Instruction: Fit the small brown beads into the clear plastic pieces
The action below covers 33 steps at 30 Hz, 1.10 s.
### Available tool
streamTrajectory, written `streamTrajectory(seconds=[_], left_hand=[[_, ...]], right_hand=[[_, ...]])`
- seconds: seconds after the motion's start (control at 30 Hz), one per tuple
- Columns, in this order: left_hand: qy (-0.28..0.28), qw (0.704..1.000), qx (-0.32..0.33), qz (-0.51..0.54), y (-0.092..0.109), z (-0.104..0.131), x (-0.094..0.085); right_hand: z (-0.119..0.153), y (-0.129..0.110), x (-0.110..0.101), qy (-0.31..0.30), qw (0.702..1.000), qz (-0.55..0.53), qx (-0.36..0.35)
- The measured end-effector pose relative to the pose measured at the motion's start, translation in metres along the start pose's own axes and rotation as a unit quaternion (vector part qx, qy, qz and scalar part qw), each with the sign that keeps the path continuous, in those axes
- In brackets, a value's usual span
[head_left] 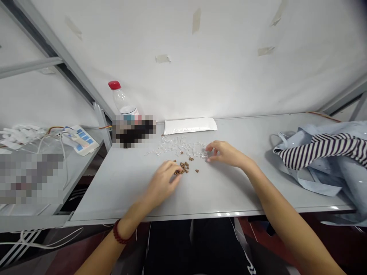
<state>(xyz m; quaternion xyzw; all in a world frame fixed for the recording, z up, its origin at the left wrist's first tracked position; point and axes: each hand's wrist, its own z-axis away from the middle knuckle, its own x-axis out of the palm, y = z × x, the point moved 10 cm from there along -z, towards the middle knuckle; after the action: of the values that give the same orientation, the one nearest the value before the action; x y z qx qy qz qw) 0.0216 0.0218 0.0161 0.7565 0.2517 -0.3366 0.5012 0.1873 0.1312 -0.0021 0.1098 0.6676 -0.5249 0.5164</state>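
My left hand [164, 180] is at the left edge of a small heap of brown cone-like pieces [186, 166], thumb and fingers closed around at least one of them. A few more brown pieces lie loose beside the heap, one of them a single brown piece [197, 171] off to the right. My right hand [225, 153] rests at the right end of a scatter of clear plastic bits [176, 145], thumb and index finger on either side of a small clear plastic piece [204, 154]. Its exact shape is hard to make out.
Behind the clear bits, a white flat packet [190, 125] lies against the wall. A red-capped bottle [123, 101] stands at the back left, beside a blurred dark item. Striped and light-blue cloth [318, 152] covers the right side. A power strip [83, 140] sits on the left-hand table.
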Motion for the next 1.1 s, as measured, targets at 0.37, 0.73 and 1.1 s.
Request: streamTrajectory(seconds=[0.37,0.73,1.1], left_hand=[[-0.145,0.975,0.14,-0.093,0.035,-0.044,0.068],[0.015,0.914,-0.206,0.35,-0.039,-0.058,0.029],[0.093,0.9,-0.185,0.384,-0.031,-0.054,0.022]], right_hand=[[-0.006,-0.017,0.019,0.019,0.997,-0.028,-0.076],[-0.004,-0.036,0.027,0.046,0.988,0.101,-0.112],[-0.004,-0.034,0.02,0.093,0.973,-0.198,-0.077]])
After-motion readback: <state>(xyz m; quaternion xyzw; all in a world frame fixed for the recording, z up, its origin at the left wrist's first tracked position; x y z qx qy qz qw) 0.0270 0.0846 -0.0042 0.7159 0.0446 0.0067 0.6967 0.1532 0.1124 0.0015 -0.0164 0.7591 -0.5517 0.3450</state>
